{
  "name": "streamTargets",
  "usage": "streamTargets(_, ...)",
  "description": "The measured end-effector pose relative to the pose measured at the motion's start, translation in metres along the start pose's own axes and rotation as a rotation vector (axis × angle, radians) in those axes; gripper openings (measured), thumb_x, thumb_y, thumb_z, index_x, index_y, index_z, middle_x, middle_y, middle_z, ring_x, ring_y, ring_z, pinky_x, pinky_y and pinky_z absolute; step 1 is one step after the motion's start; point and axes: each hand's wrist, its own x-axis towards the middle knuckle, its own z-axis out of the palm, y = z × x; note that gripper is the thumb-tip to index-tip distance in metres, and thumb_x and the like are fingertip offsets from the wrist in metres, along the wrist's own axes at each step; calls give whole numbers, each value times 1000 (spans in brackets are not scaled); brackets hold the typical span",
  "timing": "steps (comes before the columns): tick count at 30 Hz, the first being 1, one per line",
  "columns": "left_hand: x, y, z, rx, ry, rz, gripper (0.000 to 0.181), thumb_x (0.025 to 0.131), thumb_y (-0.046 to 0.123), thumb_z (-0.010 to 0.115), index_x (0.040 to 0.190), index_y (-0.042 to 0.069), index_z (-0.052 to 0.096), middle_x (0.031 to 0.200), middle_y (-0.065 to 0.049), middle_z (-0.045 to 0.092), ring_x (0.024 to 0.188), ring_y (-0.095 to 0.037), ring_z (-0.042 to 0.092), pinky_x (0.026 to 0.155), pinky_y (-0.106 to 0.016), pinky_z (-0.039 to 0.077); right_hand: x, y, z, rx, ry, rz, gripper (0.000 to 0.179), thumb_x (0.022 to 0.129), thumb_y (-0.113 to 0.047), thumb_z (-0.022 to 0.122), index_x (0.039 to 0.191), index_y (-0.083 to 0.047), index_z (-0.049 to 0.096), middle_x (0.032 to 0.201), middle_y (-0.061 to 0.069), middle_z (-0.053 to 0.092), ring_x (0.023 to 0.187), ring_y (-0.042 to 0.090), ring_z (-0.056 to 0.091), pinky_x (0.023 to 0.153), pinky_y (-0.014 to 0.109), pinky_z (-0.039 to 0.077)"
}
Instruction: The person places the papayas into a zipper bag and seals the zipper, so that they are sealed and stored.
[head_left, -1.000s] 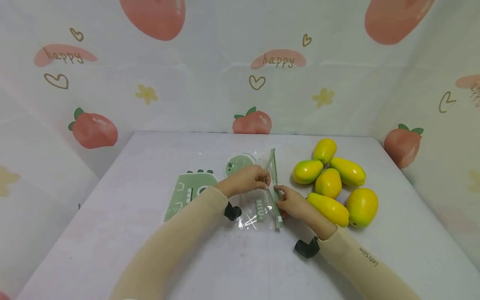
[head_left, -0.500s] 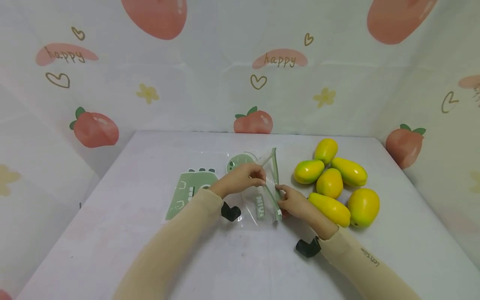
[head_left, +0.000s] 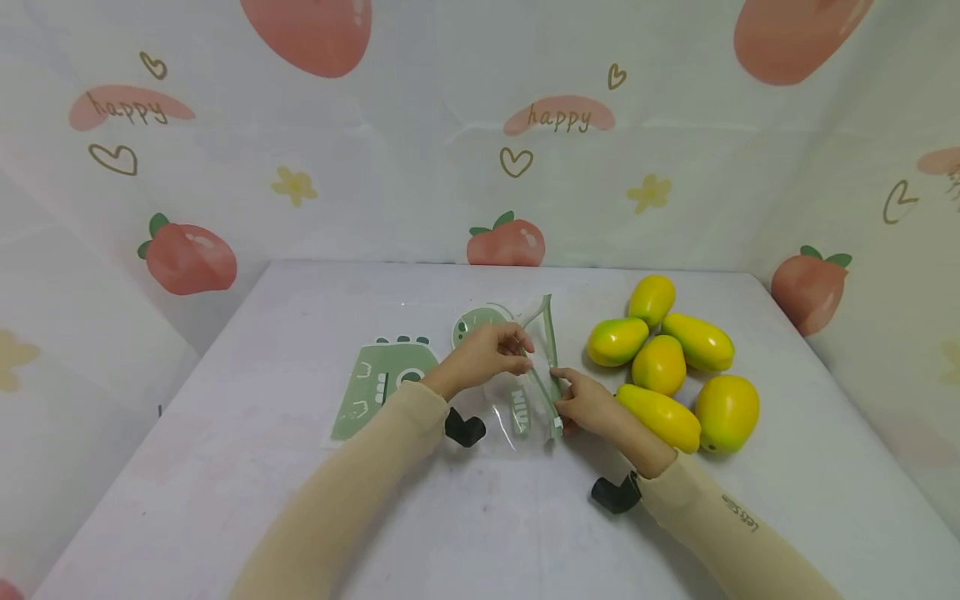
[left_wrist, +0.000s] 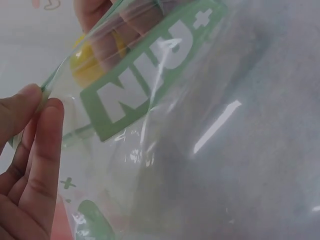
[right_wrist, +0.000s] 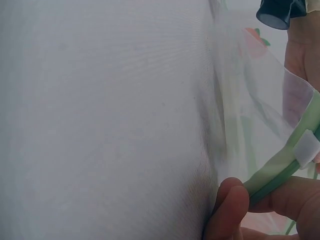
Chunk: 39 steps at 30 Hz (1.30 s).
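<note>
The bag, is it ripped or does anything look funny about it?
Nothing looks ripped or odd in what shows. The bag gapes into a V at its mouth, but that's because the left fingers and right fingers hold its edges apart.

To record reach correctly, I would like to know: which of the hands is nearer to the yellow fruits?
Right. The right hand is just left of the yellow fruits, gripping the bag by its edge; the left hand pinches that edge farther left.
</note>
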Motion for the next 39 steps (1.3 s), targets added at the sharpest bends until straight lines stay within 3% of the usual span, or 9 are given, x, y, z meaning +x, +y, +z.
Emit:
streamTargets(4, 0, 0, 2, -58, 17, 3, 27, 85, 6, 73, 109, 1, 61, 80, -7, 64, 83, -36, 69, 80, -43, 56, 0, 0, -1, -11, 4, -7, 60, 91, -4, 58, 145, 5, 34, 74, 9, 60, 54, 14, 57, 57, 28, 53)
streamTargets(8, -1, 1, 5, -98, 37, 6, 28, 85, 3, 71, 111, 6, 60, 80, -7, 62, 83, -39, 68, 80, -44, 56, 0, -1, -1, -18, 7, -3, 59, 91, -3, 57, 146, 4, 34, 74, 9, 60, 55, 14, 57, 57, 28, 52)
streamTargets(19, -4, 7, 4, -152, 43, 28, 31, 86, 1, 69, 115, 7, 58, 83, -6, 55, 76, -28, 66, 77, -39, 56, 1, 0, -1, -8, 13, 8, 58, 92, -2, 56, 145, 4, 34, 72, 10, 59, 54, 14, 57, 56, 28, 53)
streamTargets(24, -3, 6, 6, -134, 53, 13, 31, 85, 2, 71, 114, 8, 59, 82, -5, 57, 73, -28, 66, 74, -35, 55, 1, 1, -2, -11, 13, 0, 59, 92, -5, 56, 146, 4, 34, 71, 9, 60, 53, 14, 57, 57, 28, 52)
streamTargets(34, -4, 4, 8, -156, 56, 7, 31, 85, -1, 69, 114, 2, 58, 80, -5, 56, 65, -11, 63, 74, -35, 56, 2, 0, -2, 6, 9, -8, 54, 96, -9, 53, 146, 0, 35, 74, 9, 58, 57, 15, 55, 57, 28, 50)
streamTargets(39, -5, 1, 7, -153, 45, -9, 31, 85, 0, 69, 114, 3, 58, 80, -4, 55, 73, -31, 66, 78, -43, 56, 2, 0, -1, 45, 3, -3, 55, 96, -8, 53, 146, -1, 34, 75, 9, 57, 59, 15, 56, 58, 29, 54)
